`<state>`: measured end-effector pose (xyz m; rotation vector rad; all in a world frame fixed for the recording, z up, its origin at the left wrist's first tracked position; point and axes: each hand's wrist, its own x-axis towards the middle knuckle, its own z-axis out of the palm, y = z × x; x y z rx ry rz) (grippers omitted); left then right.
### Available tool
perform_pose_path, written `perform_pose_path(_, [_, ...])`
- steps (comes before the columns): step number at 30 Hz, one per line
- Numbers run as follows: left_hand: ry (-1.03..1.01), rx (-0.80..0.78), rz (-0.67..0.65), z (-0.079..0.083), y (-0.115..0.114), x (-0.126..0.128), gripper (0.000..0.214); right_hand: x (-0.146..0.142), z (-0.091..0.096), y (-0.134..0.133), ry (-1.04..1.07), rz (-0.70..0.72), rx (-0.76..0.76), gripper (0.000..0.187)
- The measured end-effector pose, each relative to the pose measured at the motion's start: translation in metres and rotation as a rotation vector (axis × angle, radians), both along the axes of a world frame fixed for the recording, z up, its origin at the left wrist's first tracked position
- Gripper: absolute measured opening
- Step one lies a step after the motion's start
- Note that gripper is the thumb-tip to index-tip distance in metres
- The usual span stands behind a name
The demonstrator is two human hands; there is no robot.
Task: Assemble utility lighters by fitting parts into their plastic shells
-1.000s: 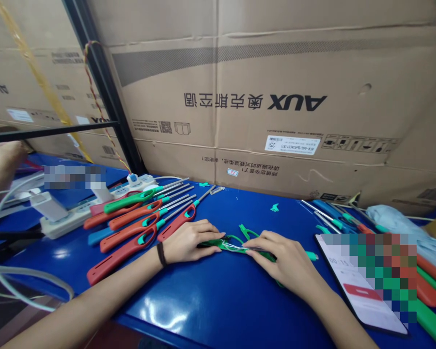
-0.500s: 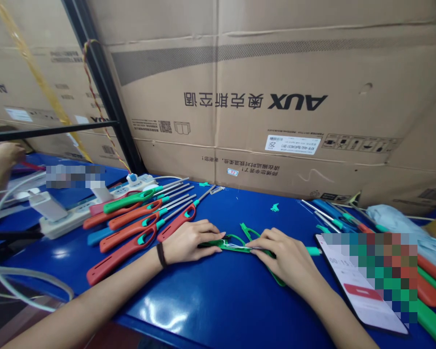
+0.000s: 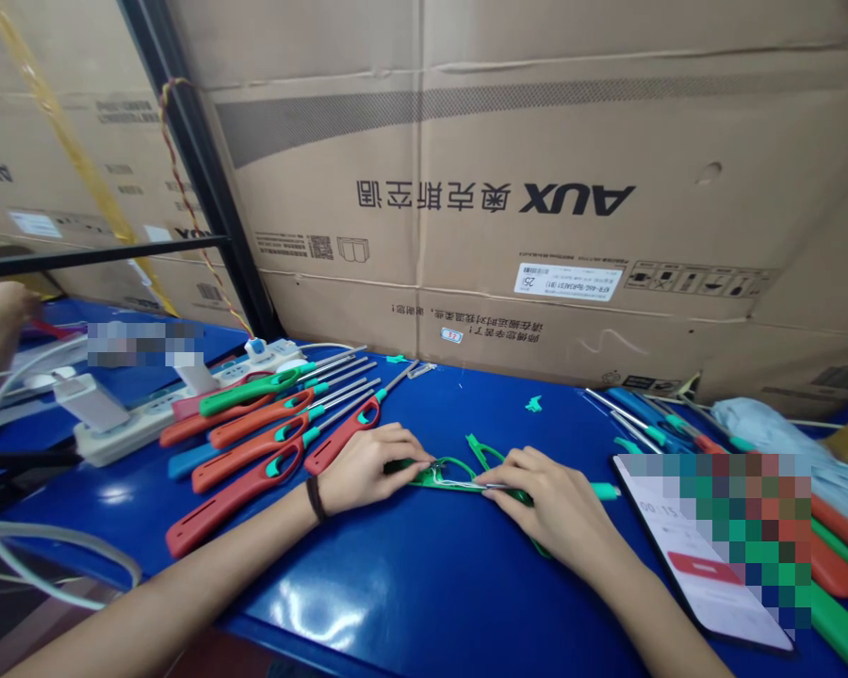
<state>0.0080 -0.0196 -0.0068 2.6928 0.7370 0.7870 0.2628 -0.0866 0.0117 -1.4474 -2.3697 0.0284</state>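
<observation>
An open green lighter shell (image 3: pixel 456 484) lies in front of me, with thin white wires along it. My left hand (image 3: pixel 376 468) is closed at its left end, thumb and forefinger pinched by a small dark part (image 3: pixel 437 464). My right hand (image 3: pixel 555 497) pinches a thin grey metal rod (image 3: pixel 498 487) over the shell's right side. Past that hand pokes a teal end piece (image 3: pixel 606 491); whether it joins the rod is hidden. Another green shell piece (image 3: pixel 493 453) lies behind, partly under my right fingers.
Several long-nosed lighters (image 3: pixel 254 433) lie left, beside a white power strip (image 3: pixel 159 410). A phone (image 3: pixel 699 556) and more lighters (image 3: pixel 838 513) lie right. A teal scrap (image 3: pixel 533 404) sits behind. Cardboard (image 3: pixel 466 122) walls the back. Another person's hand (image 3: pixel 0 311) is far left.
My left fingers have shifted from lying along the shell to a pinch at its upper edge, where a dark part now shows. My right hand has barely moved.
</observation>
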Motion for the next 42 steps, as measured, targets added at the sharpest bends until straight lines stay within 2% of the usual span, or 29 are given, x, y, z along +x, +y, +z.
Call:
perform_pose_path(5, [0.080, 0.136, -0.061, 0.001, 0.000, -0.002, 0.025, -0.001, 0.002, 0.000, -0.004, -0.010, -0.005, 0.017])
perform_pose_path(8, [0.115, 0.165, -0.076, 0.001, 0.000, -0.002, 0.025, -0.001, 0.002, 0.000, 0.007, -0.016, -0.009, 0.016])
perform_pose_path(20, [0.175, 0.033, -0.141, 0.015, -0.001, -0.006, 0.032, -0.002, 0.001, -0.001, 0.056, -0.023, -0.005, 0.015])
perform_pose_path(30, [0.041, -0.052, -0.180, 0.008, 0.004, -0.006, 0.025, -0.003, 0.003, -0.001, 0.076, -0.075, -0.155, 0.016])
perform_pose_path(42, [-0.042, 0.007, -0.250, 0.005, -0.003, 0.002, 0.024, -0.007, 0.003, -0.003, 0.063, 0.011, -0.159, 0.010])
